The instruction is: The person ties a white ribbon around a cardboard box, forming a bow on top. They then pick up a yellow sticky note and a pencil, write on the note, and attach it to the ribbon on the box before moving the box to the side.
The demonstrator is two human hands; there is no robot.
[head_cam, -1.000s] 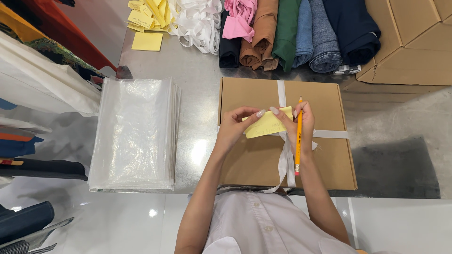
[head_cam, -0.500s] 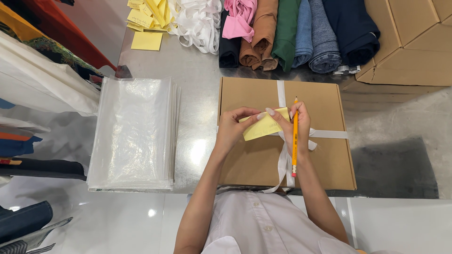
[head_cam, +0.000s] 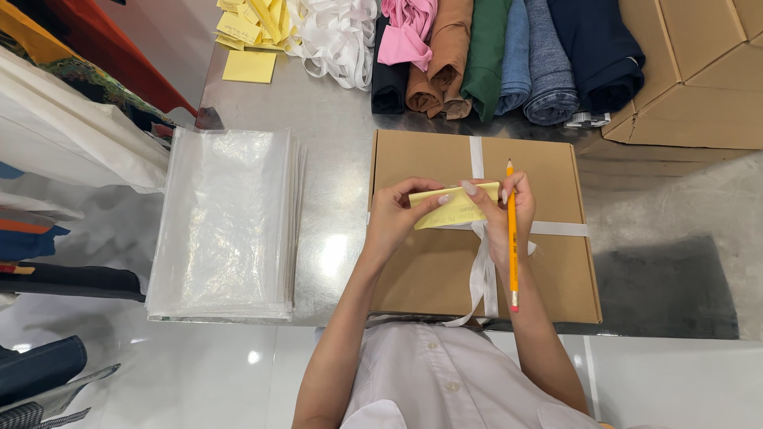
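Observation:
A flat brown cardboard box (head_cam: 433, 270) tied crosswise with white ribbon (head_cam: 482, 274) lies on the steel table in front of me. Both hands hold a yellow paper note (head_cam: 455, 207) just above the box's middle. My left hand (head_cam: 395, 218) pinches the note's left end. My right hand (head_cam: 501, 210) pinches its right end and also grips a yellow pencil (head_cam: 512, 246), tip pointing away from me, red eraser toward me.
A stack of clear plastic bags (head_cam: 226, 222) lies left of the box. Rolled garments (head_cam: 509, 56), white ribbon bundles (head_cam: 334, 32) and yellow notes (head_cam: 248, 65) line the far edge. More cardboard boxes (head_cam: 699, 71) stand at the right. Hanging clothes (head_cam: 71, 135) fill the left.
The note has been folded flatter and turned more level between my fingers; both hands stay over the box's middle.

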